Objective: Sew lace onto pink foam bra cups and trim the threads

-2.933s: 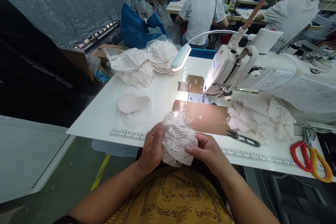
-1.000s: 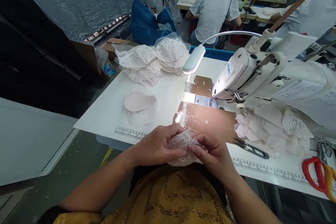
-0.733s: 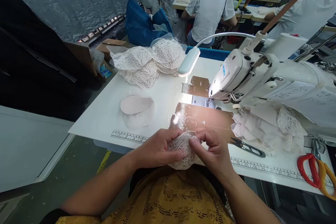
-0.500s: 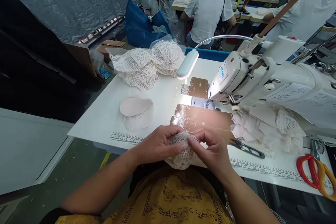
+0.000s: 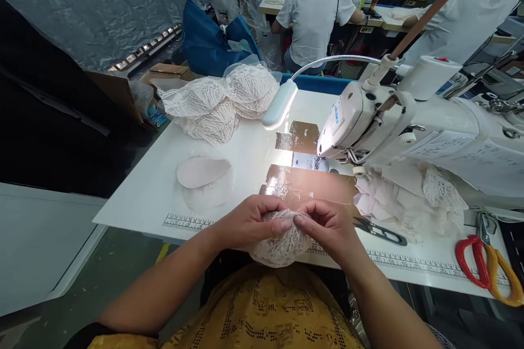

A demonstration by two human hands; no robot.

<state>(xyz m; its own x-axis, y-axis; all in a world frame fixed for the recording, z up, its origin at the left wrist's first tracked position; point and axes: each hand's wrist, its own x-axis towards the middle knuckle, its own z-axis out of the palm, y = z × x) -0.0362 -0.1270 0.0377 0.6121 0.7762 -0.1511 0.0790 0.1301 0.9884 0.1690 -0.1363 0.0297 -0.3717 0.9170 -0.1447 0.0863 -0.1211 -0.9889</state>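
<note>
A rounded piece of white lace fabric [image 5: 279, 248] hangs between my hands at the table's front edge. My left hand [image 5: 257, 223] pinches its upper edge between thumb and fingers. Close beside it, my right hand [image 5: 327, 224] grips the same edge, thumb tip almost touching the left thumb. Behind them lies the brown taped sheet [image 5: 315, 188] in front of the lit sewing machine [image 5: 347, 125]. A pale oval cup piece [image 5: 203, 172] rests on the table to the left, over a sheer piece.
Lace pieces [image 5: 216, 101] are heaped at the back left, under the lamp [image 5: 280, 103]. On the right lie thread snips [image 5: 382, 232], pale fabric pieces [image 5: 393, 196] and red-and-orange-handled scissors [image 5: 483, 264]. A person in a white shirt [image 5: 314, 19] sits beyond.
My two hands have come closer together, fingertips nearly meeting on the lace edge. The lace spreads rounder below them. The whole view has shifted slightly.
</note>
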